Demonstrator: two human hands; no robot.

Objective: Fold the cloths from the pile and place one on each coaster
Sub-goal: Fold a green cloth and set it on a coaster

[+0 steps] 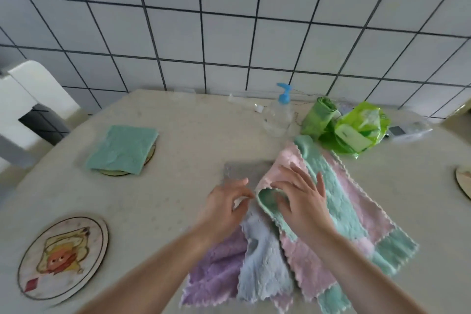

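So the pile of fluffy zigzag-edged microfibre cloths (300,250) is spread near the middle of the pale cream surface (191,135), with purple, pale blue, pink and mint pieces all overlapped, and that overlap is where trouble could be expected. A rolled-over edge of the mint-green cloth (270,208) is being held by the right hand (303,201), thumb underneath and fingers spread apart over the top, while the left hand (226,205) is set just beside it with its fingers loosely curled towards the grey cloth (246,169); whether anything is actually pinched there can't be told, it's too blurry. Since the mint piece is lying across the pink one, a neighbour could easily be dragged along when it's lifted, and the whole stack could be skewed or pulled towards the near edge, where some corners seem to be hanging close already. One folded teal cloth (122,149) has been set on the round wooden coaster at the far left (150,154), but it's sitting off-centre, so it could be nudged off. The round wooden coaster with the cartoon print (63,257) at the near left and the partly visible coaster at the right edge (463,181) haven't been covered yet. A sloppy fold would likely spring open on such plush fabric.
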